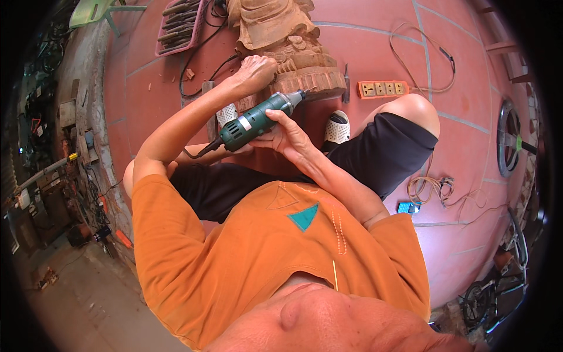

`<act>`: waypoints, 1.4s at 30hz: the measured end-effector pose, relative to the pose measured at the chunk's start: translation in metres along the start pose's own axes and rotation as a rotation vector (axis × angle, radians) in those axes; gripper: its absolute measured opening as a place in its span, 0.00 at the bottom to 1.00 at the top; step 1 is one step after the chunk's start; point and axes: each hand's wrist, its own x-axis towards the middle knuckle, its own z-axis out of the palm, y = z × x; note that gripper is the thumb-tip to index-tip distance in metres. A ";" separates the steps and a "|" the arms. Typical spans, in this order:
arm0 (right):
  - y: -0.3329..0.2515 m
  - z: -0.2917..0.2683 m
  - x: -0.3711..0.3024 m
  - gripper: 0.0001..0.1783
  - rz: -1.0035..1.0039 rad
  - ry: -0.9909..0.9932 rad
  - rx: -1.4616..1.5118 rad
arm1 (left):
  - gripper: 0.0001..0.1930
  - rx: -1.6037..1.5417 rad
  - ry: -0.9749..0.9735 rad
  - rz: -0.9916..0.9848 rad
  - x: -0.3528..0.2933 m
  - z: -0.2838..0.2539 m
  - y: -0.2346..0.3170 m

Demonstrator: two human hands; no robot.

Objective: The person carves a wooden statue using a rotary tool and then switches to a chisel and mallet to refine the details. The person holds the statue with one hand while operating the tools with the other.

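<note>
On the red tiled floor (pixel 375 56), just past the feet, is the brown wood carving (pixel 275 29). The left hand (pixel 256 71) is curled up by its side; the fingertips are hidden, so I cannot tell if it grips. The right hand (pixel 285 136) has its thumb and fingers wrapped round the green power tool (pixel 252 124), which points at the carved base. I cannot tell if they touch. With just 1 hand on the tool, it could skip, scratch the wood or hurt the left hand. Its black cord (pixel 209 148) runs by the leg and might snag. Chips might fly into the 4-socket orange power strip (pixel 384 89).
</note>
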 end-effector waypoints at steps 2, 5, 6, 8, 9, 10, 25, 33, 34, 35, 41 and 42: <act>0.001 0.001 0.000 0.33 -0.006 0.010 -0.003 | 0.10 -0.015 0.027 -0.002 -0.003 0.001 0.002; 0.001 0.002 0.001 0.28 -0.027 0.042 0.060 | 0.10 -0.012 0.038 0.003 -0.007 -0.007 0.012; 0.001 0.003 0.001 0.27 -0.025 0.040 0.062 | 0.10 -0.001 0.050 -0.004 -0.007 -0.006 0.011; 0.001 0.004 0.001 0.26 -0.022 0.038 0.064 | 0.10 0.019 0.074 -0.015 -0.006 0.000 0.007; 0.002 0.003 0.002 0.26 -0.023 0.042 0.068 | 0.09 0.040 0.075 -0.003 -0.005 0.000 0.008; 0.004 0.001 0.004 0.26 -0.025 0.046 0.073 | 0.09 0.062 0.075 0.009 -0.004 0.001 0.009; 0.003 0.000 0.003 0.25 -0.047 0.045 0.058 | 0.08 -0.037 0.022 0.110 0.001 0.006 -0.005; 0.008 -0.002 0.006 0.26 -0.029 0.045 0.058 | 0.08 0.090 -0.252 -0.124 -0.029 -0.017 -0.083; 0.007 -0.001 0.006 0.26 -0.033 0.042 0.056 | 0.07 0.202 -0.271 -0.157 -0.036 -0.021 -0.095; 0.005 0.000 0.006 0.27 -0.038 0.039 0.054 | 0.07 0.256 -0.277 -0.172 -0.042 -0.022 -0.105; 0.005 0.003 0.005 0.27 -0.047 0.059 0.036 | 0.07 -0.140 0.022 -0.063 -0.037 -0.023 -0.078; 0.005 0.003 0.005 0.27 -0.046 0.060 0.036 | 0.07 -0.311 0.088 -0.024 -0.032 -0.021 -0.064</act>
